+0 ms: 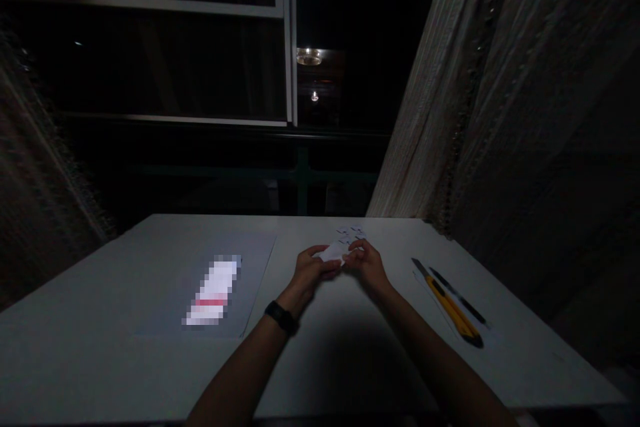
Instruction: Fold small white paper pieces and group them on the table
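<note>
Both of my hands meet over the middle of a white table (125, 360) in dim light. My left hand (311, 271), with a dark watch on its wrist, is closed on a small white piece of paper (334, 252). My right hand (367, 261) pinches the same paper from the right side. A few small white paper pieces (351, 233) lie on the table just beyond the hands.
A grey mat (250, 280) lies on the left half of the table with a blurred white and red item (214, 292) on it. A yellow utility knife (453, 310) and a dark pen (457, 295) lie to the right. Curtains hang on both sides of a dark window.
</note>
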Tool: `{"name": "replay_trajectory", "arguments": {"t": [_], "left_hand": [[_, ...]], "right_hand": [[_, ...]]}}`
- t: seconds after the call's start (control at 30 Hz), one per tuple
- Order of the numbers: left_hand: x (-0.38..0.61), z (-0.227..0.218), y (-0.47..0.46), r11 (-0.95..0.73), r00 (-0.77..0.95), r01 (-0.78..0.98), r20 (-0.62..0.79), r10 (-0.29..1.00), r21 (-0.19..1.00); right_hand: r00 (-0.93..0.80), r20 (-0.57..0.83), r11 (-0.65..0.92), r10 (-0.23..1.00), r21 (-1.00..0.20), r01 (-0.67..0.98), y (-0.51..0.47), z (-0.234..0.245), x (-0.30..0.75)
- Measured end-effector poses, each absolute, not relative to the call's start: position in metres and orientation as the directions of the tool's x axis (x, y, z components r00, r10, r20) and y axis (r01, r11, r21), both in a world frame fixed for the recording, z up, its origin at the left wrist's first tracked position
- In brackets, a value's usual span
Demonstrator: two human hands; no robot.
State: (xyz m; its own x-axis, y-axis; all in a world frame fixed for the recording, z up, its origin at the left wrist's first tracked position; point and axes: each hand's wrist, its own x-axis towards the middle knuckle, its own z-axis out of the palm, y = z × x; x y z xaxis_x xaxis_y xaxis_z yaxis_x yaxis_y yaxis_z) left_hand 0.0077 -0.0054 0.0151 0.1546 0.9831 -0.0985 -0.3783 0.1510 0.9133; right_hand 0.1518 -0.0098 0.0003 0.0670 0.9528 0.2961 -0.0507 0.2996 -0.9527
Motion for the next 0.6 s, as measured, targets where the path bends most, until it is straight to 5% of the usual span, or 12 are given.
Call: {"name": "replay_trajectory", "arguments": {"t": [0.2,0.6], "left_hand": [[0.009,0.013,-0.005,0.123,0.151,-0.356,-0.073,0.986,0.926],[0.004,0.012,-0.004,0.194,0.168,-0.42,-0.134,0.977,0.886]], "right_hand": [[0.152,0.333,0.342,0.931,-0.939,-0.04,-0.01,-0.004,0.151],[0.005,0.336,0.335,0.942,-0.941,0.054,-0.009,0.007,0.162]]}}
